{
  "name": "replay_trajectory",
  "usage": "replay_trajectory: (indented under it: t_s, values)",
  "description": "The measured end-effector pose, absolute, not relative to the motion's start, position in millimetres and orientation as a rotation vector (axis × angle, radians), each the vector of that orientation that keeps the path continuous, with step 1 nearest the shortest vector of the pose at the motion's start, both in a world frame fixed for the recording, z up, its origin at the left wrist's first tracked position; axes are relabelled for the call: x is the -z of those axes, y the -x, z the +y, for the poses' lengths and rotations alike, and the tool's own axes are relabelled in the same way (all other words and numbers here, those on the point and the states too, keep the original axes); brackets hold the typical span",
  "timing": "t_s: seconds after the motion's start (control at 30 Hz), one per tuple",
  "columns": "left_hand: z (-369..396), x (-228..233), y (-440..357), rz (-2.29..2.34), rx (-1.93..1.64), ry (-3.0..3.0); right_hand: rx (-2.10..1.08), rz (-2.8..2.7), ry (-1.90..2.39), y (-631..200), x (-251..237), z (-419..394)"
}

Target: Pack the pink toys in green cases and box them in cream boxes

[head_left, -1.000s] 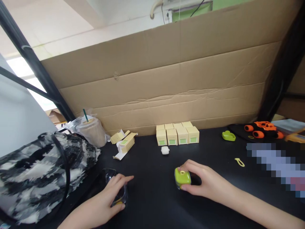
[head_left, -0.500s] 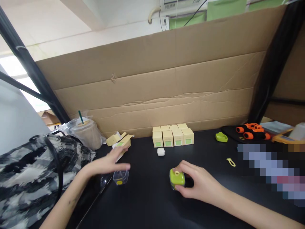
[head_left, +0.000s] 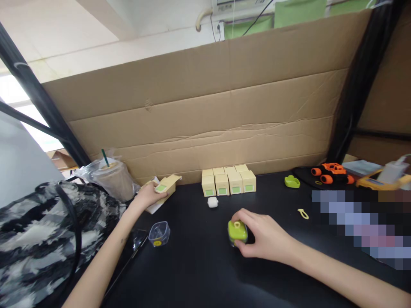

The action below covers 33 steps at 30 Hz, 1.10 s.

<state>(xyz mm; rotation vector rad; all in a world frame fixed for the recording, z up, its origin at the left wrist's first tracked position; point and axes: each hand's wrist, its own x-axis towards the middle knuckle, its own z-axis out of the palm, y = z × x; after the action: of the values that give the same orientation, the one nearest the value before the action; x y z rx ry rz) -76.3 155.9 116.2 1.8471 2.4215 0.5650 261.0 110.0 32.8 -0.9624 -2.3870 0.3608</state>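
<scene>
On the left, my left hand point(head_left: 148, 196) has its fingers closed on an opened pale-yellow cardboard box point(head_left: 168, 185) with a green label. Other opened packaging under that hand is partly hidden. My right hand point(head_left: 265, 234) grips a small green case point(head_left: 237, 230) with a yellow loop on top, thumb and fingers at its sides; a clear rim shows around its lower part. Between the hands, nearer the left forearm, stands a clear plastic container point(head_left: 159, 234) with a yellow sticker. A white earbud case point(head_left: 212, 202) lies farther back on the black table point(head_left: 195, 273).
Several small yellow boxes point(head_left: 222, 185) stand in rows before the cardboard wall point(head_left: 205, 128). A green piece point(head_left: 292, 182), a yellow loop strap point(head_left: 303, 214) and an orange toy car point(head_left: 333, 171) lie right. A bagged drink cup point(head_left: 115, 177) and camouflage-patterned bag point(head_left: 28, 231) occupy the left.
My left hand has moved away from above the clear container, back and left, and closed on the opened box. My right hand still holds the green case. The view has shifted slightly.
</scene>
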Motion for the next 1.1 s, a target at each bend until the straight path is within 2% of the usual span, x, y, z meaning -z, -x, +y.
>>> replay_trajectory:
  t_s: [0.13,0.23,0.5,0.77,0.87,1.1]
  values:
    - [133.2,-131.7,36.1,2.195,-0.852,-1.838,-0.335,-2.405,0.993,-272.4,-38.0,121.9]
    - [118.3,-122.8,-2.0,1.942,-1.043,-1.827,-0.309,-2.419,1.001,-278.1,-42.8,128.3]
    - [103.6,-54.5,-56.8,1.422,-1.188,-1.729,-0.27,-2.298,0.839,-269.5,-49.3,116.2]
    - [79.7,-32.4,-49.4,0.675,-1.145,-1.477,-0.076,-2.34,0.722,-266.0,-38.4,104.2]
    - [75.1,-27.6,-43.2,0.657,-1.166,-1.461,-0.029,-2.348,0.733,-266.3,-38.5,105.7]
    - [67.6,-29.9,-40.1,0.934,-1.139,-1.624,-0.095,-2.271,0.679,-265.5,-36.7,101.0]
